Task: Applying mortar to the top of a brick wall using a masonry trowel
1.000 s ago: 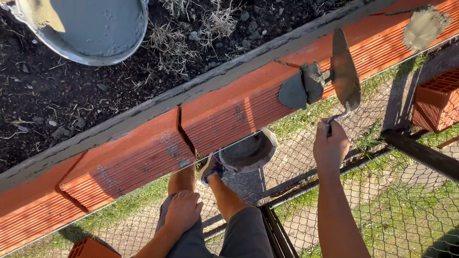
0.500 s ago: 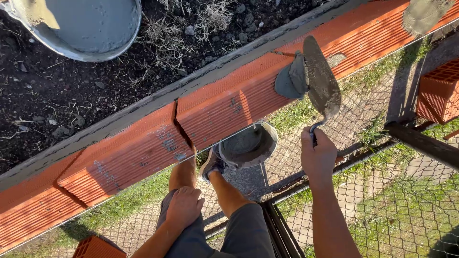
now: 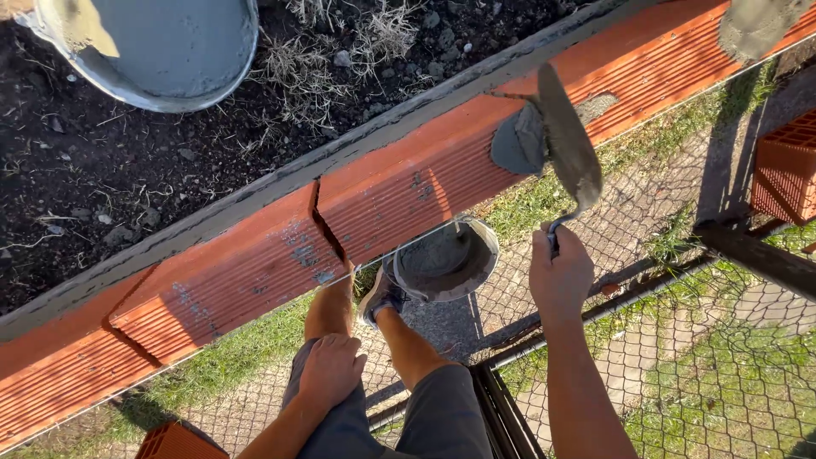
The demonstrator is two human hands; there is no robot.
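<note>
My right hand grips the handle of a trowel whose blade carries grey mortar. The blade's edge touches a joint in the row of orange hollow bricks, where a mortar blob sticks to the brick. My left hand rests on my left thigh, fingers loosely spread, holding nothing. A stretched string line runs along the bricks' near edge. Below, between my legs, stands a bucket with mortar in it.
A grey tub of mortar sits on dark soil behind the wall at top left. Wire mesh fencing lies over grass and paving below. Spare orange bricks are at right and at the bottom left. A metal frame stands beside my legs.
My right hand has moved the trowel leftward along the brick row and brought it against the mortar blob at the joint. My left hand has stayed on the thigh.
</note>
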